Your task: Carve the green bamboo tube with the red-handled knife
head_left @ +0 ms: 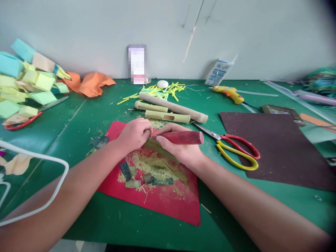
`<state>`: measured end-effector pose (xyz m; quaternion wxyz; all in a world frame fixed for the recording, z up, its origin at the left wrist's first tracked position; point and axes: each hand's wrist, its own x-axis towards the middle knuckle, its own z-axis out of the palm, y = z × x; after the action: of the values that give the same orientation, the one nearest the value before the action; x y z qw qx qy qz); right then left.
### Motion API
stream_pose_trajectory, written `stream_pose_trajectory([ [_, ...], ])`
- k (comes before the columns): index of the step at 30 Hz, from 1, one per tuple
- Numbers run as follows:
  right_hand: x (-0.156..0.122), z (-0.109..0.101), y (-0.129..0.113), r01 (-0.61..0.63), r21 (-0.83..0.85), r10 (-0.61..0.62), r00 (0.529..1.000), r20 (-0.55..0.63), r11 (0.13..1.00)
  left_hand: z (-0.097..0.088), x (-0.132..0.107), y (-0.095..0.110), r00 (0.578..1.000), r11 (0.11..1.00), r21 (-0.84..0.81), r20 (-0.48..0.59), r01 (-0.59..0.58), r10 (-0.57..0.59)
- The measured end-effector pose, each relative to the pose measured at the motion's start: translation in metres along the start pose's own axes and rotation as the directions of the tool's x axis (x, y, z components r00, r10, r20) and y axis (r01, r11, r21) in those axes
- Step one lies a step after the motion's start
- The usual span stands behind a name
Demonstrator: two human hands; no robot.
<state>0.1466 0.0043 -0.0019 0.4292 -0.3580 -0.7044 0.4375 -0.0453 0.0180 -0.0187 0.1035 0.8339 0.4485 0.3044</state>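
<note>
My left hand (135, 134) is closed around the far end of a bamboo piece (165, 152) lying over a red sheet (181, 209). In my right hand (183, 148) is a tool with a thick red wooden handle (187, 137), its butt pointing right. The tool's working end is at the bamboo between my hands; its shape is mostly hidden. Pale shavings (145, 162) and several dark green bamboo chips (125, 171) are scattered on the sheet. Just beyond my hands lie two cut bamboo pieces (180, 117), one with a rectangular opening, and a wooden rod (175, 106).
Scissors (237, 150) with red and yellow handles lie at right, partly on a dark brown sheet (278, 154). Behind are a yellow glue gun (229, 93), yellow strips (157, 92) and a white egg-shaped object (162, 84). Folded papers (31, 80) and a white wire frame (59, 159) occupy the left.
</note>
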Motion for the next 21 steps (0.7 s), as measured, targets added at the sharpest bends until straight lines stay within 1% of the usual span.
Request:
stream_pose_trajectory([
  [6,0.001,0.001,0.000,0.066,-0.066,-0.066,0.998,0.017,0.996,0.002,0.001,0.002,0.999,0.998,-0.057,0.035,0.002,0.000],
  [9,0.000,0.002,0.000,0.113,-0.113,-0.111,0.994,0.021,0.987,0.002,0.001,0.003,0.998,0.997,-0.073,0.046,0.037,-0.034],
  [11,-0.001,0.002,-0.001,0.134,-0.133,-0.136,0.991,-0.004,0.982,0.001,0.002,0.003,0.996,0.994,-0.085,0.055,0.068,-0.063],
  [13,-0.003,0.001,-0.001,0.134,-0.138,-0.141,0.989,-0.042,0.981,0.000,0.002,0.003,0.994,0.992,-0.089,0.072,0.092,-0.085],
  [16,-0.006,-0.001,-0.003,0.103,-0.121,-0.113,0.991,-0.078,0.987,-0.003,0.003,0.005,0.990,0.992,-0.070,0.094,0.108,-0.101],
  [19,-0.010,-0.003,-0.003,0.083,-0.101,-0.094,0.990,-0.110,0.991,-0.004,0.004,0.006,0.988,0.994,-0.027,0.118,0.102,-0.099],
  [21,-0.012,-0.003,-0.001,0.100,-0.098,-0.112,0.985,-0.128,0.990,-0.005,0.006,0.008,0.985,0.996,0.029,0.147,0.086,-0.089],
])
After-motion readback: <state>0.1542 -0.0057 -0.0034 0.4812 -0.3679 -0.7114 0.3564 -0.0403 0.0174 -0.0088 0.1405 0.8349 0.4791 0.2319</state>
